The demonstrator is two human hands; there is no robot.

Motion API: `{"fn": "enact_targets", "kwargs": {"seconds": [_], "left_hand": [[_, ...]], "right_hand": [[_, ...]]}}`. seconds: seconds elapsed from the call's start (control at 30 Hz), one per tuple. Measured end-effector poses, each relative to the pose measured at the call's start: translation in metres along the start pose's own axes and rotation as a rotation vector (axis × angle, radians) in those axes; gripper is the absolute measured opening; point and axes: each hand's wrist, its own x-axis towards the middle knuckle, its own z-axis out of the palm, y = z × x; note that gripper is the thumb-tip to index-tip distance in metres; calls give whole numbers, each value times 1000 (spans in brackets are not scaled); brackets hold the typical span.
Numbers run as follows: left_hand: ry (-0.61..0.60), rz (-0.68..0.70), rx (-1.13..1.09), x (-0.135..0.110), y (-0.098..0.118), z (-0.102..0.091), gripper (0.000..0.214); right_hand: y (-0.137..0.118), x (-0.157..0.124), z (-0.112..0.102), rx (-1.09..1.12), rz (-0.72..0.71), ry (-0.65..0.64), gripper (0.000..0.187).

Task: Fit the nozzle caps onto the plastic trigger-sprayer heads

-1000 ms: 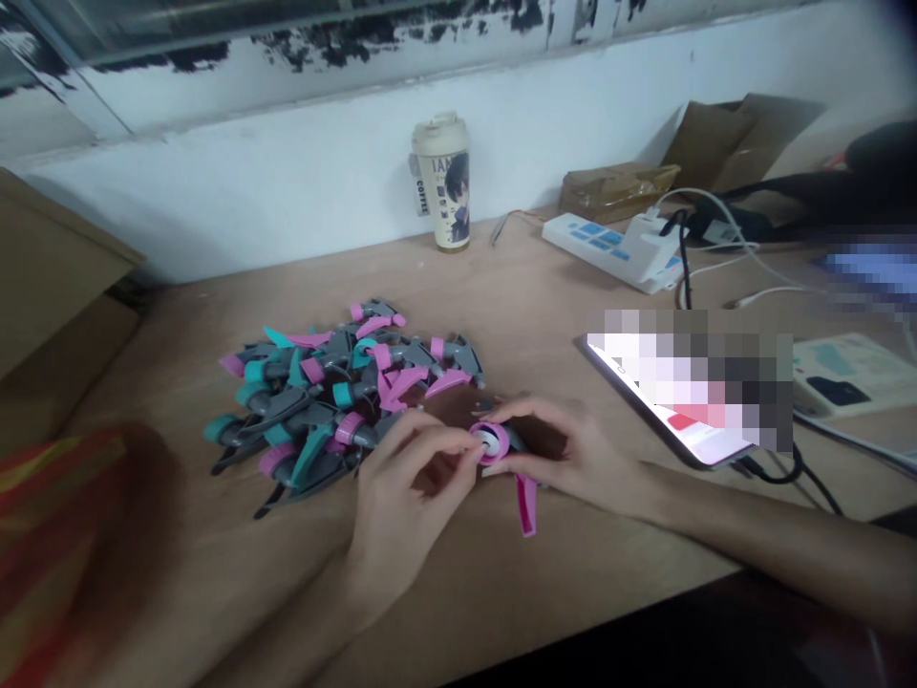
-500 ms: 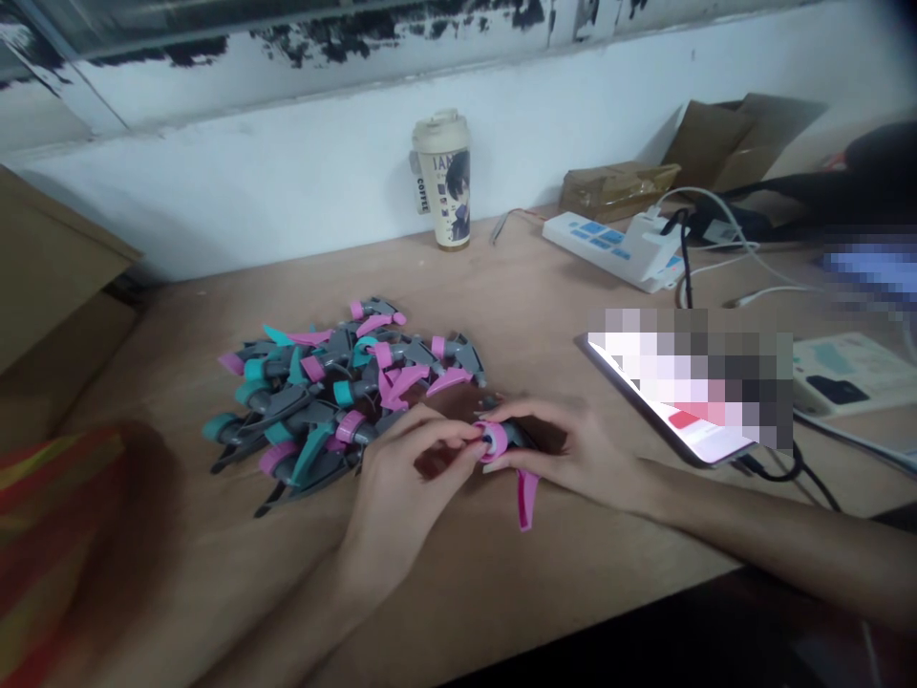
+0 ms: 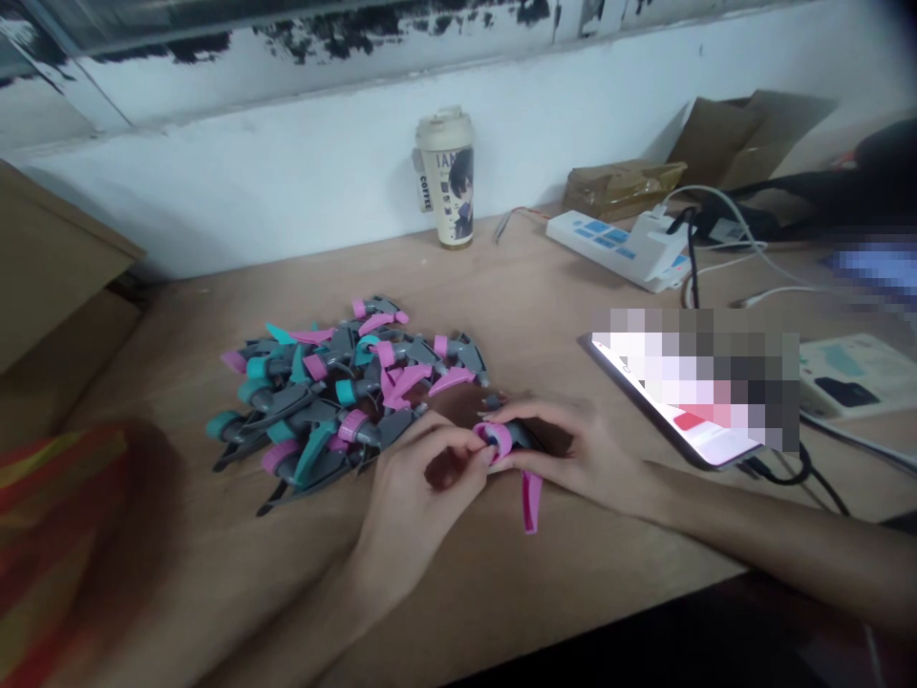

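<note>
A grey trigger spray head with a pink trigger (image 3: pixel 530 502) and a pink collar (image 3: pixel 497 441) is held just above the table. My right hand (image 3: pixel 565 440) wraps round its grey body, which is mostly hidden by the fingers. The thumb and fingertips of my left hand (image 3: pixel 430 478) pinch the near side of the pink collar. Whether a small part sits between those fingertips I cannot make out. Left of my hands lies a heap of similar spray heads (image 3: pixel 315 382), grey with pink or teal collars and triggers.
A coffee cup (image 3: pixel 448 182) stands by the wall. To the right are a power strip (image 3: pixel 608 244) with cables, a lit phone (image 3: pixel 645 392), a white device (image 3: pixel 860 373) and a taped cardboard package (image 3: pixel 623 186). Cardboard (image 3: pixel 64 268) and a red-yellow item (image 3: pixel 57 545) are at the left.
My left fingertips have shifted slightly at the pink collar, which now faces a little more toward me. The right hand keeps its hold, and the view has moved slightly.
</note>
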Motion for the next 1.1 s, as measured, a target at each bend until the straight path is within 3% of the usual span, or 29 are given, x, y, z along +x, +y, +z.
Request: {"fn": "enact_targets", "kwargs": {"seconds": [0.2, 0.37, 0.57, 0.77, 0.9, 1.0, 1.1], "left_hand": [[33, 114, -1, -1, 0, 1, 9], [45, 69, 55, 2, -4, -1, 7], [-34, 53, 95, 1, 1, -5, 20], [13, 146, 187, 1, -1, -11, 26], [215, 124, 250, 3, -4, -39, 24], [381, -4, 287, -1, -15, -74, 22], [448, -147, 400, -13, -37, -107, 36]], "right_hand": [[-2, 1, -1, 14, 20, -26, 29], [0, -1, -1, -7, 7, 2, 32], [-2, -2, -1, -57, -20, -12, 31], [1, 7, -11, -145, 108, 103, 32], [21, 28, -27, -209, 180, 125, 34], [30, 51, -33, -354, 179, 85, 35], [27, 68, -27, -466, 163, 32, 46]]}}
